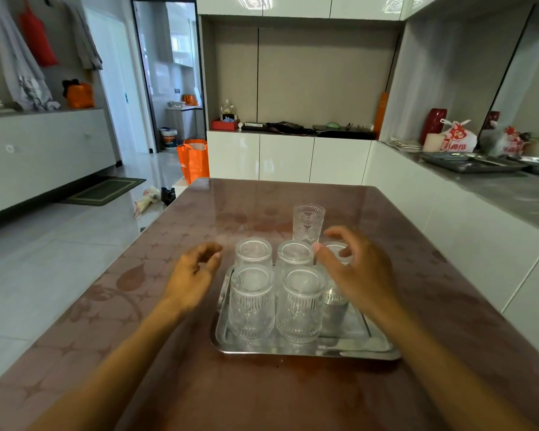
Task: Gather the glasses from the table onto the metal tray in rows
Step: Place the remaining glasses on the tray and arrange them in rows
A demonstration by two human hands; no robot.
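A metal tray (349,348) lies on the brown table and carries several ribbed glasses turned upside down in two rows, among them a front-left glass (252,303) and a front-middle glass (300,306). One upright patterned glass (308,223) stands on the table just beyond the tray. My right hand (360,270) hovers with fingers spread over the right-hand glasses, partly hiding them. My left hand (195,273) hangs open beside the tray's left edge, touching nothing.
The table (175,353) has a glossy patterned brown top. A grey counter (511,188) with trays and bags runs along the right. An orange bag (194,159) stands on the floor past the table's far left corner.
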